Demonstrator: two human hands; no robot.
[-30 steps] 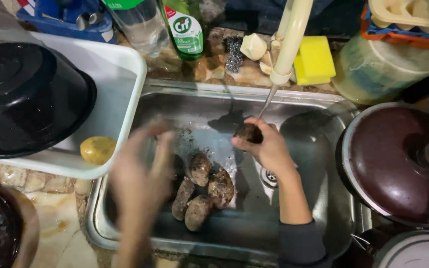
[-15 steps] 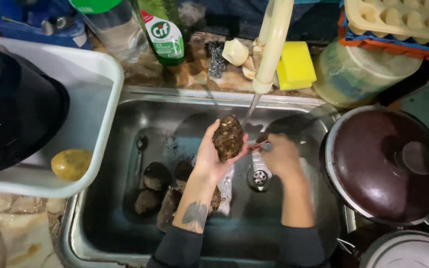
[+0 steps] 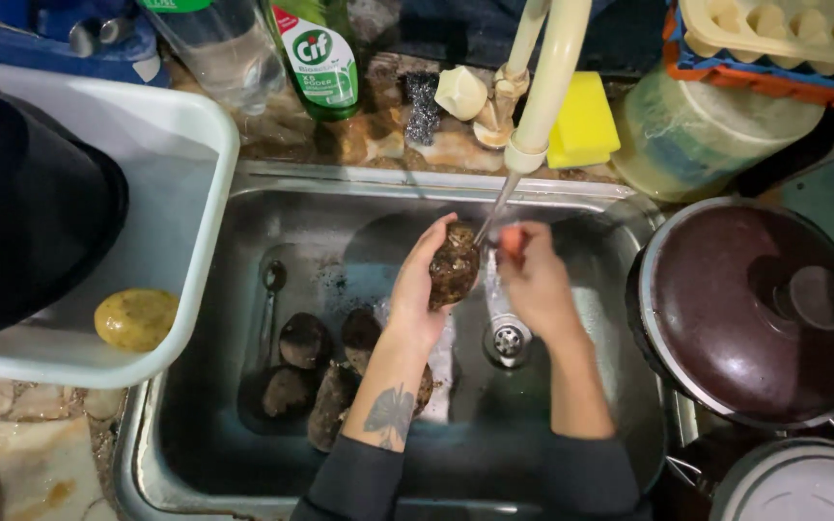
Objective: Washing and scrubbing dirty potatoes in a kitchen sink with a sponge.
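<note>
This is a home kitchen, seen at the sink. A steel sink basin sits under a cream tap with water running. On the stone worktop behind it stand a green bottle of cleaner, a yellow sponge and a steel scourer. A white plastic tub, a lidded cooking pot and an egg tray crowd the sides.

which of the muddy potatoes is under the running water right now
The muddy potato held up in the left hand, right under the tap's stream. The other dirty potatoes lie in a heap on the sink floor, lower left.
</note>
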